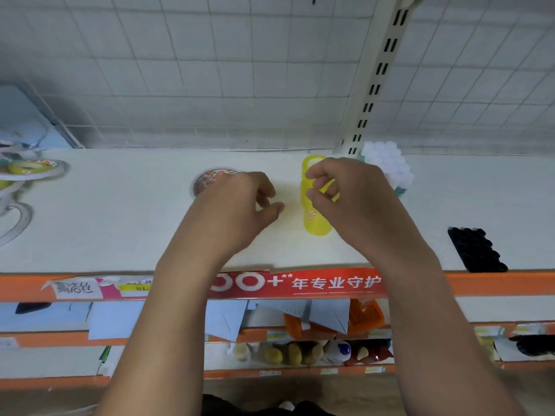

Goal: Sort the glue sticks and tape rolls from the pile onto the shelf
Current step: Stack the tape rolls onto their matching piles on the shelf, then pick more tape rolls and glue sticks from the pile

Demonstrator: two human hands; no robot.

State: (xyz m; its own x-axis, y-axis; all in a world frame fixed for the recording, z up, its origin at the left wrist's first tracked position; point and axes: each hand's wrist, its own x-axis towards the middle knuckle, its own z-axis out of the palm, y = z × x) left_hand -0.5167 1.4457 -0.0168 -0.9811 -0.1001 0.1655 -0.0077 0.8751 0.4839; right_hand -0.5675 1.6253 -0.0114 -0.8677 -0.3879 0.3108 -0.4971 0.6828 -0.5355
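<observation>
The person reaches both bare arms over the top shelf (120, 223), a white board with an orange front edge and a red printed banner (300, 284) stuck along it.

The right hand (351, 199) is curled round the upper part of a stack of yellow tape rolls (316, 225), which stands upright near the middle of the shelf. Its fingertips (310, 176) press the stack's left side, and yellow shows through between the fingers.

The left hand (240, 202) hangs just left of the stack, apart from it, with its fingers loosely bent and nothing in them. It covers the near side of a flat tape roll with a printed label (210, 178) lying on the shelf. Whether the hand touches that roll cannot be told.

Behind the right hand, against a slotted upright post (379, 73), stands a bundle of white-capped glue sticks (387, 163). A black pack (476, 250) lies well to the right, at the front edge. More tape rolls (30, 169) sit blurred at the far left. A wire grid panel (210, 70) backs the shelf. The lower shelves carry blue papers (114, 322) and orange packets (365, 315).
</observation>
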